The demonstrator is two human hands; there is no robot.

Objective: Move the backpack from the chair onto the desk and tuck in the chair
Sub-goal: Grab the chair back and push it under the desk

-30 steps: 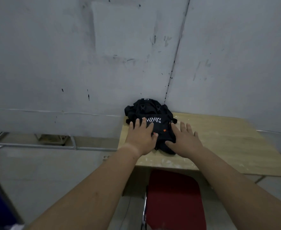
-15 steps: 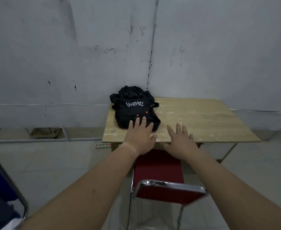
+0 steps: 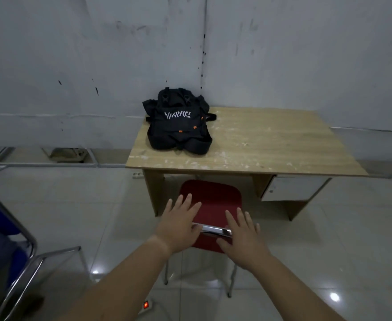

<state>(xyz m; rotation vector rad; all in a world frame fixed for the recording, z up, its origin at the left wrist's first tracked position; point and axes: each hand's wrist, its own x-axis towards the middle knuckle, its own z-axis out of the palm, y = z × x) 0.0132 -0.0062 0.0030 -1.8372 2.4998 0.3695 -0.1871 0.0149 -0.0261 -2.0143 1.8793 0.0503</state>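
A scuffed grey wall (image 3: 74, 66) fills the upper half of the frame, with a vertical seam running down just right of centre. Below it a pale tiled floor (image 3: 329, 251) spreads across the lower half. The wooden desk (image 3: 271, 144) stands against the wall right of centre, its top flecked with white marks and a white drawer unit (image 3: 292, 187) hanging under its right side. At the far left edge sits part of a blue chair (image 3: 7, 239) with a chrome frame. The red chair (image 3: 211, 205) stands at lower centre, its seat partly under the desk's front edge and its chrome back rail toward the camera. The black backpack (image 3: 178, 126) lies on the desk's left rear corner, touching the wall, with orange zipper pulls and white angular lettering across its front that cannot be read with certainty. The left hand (image 3: 178, 225) is flat, fingers spread wide, over the left end of the chair's back rail; the right hand (image 3: 243, 239) is likewise spread wide over the right end, neither curled around anything. A power strip (image 3: 145, 305) with a lit orange switch lies on the floor at the bottom centre.
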